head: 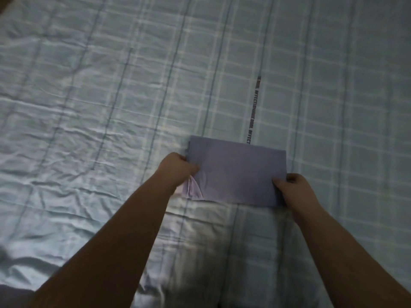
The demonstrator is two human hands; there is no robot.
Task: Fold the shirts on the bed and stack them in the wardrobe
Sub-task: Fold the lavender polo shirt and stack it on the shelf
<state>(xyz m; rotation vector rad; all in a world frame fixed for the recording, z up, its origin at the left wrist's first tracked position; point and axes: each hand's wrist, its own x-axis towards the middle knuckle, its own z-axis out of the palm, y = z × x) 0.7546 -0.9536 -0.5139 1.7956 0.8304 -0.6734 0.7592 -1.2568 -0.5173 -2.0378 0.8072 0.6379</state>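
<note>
While a folded blue-grey shirt (238, 172) lies flat on the bed (111, 107), it is gripped at both of its short ends by two bare hands. Its left edge is pinched by the left hand (178, 168), the thumb laid on top of the cloth and the fingers curled beneath it. A small paler patch of fabric, possibly the inside of a collar or sleeve, is seen just under that hand at the shirt's near left corner; the dim light does not allow it to be told with certainty. The near right corner is pinched by the right hand (293, 188), with the thumb pressed on the top surface and the remaining fingers curled at the edge. The shirt is folded into a neat rectangle, its long sides running across the view, and it is placed near the middle of the bed, slightly to the right. The bed is covered by a pale blue checked sheet (311, 63), wrinkled on the left side. A dark printed strip of lettering (253, 107) is seen on the sheet, running away from the shirt's far edge.
</note>
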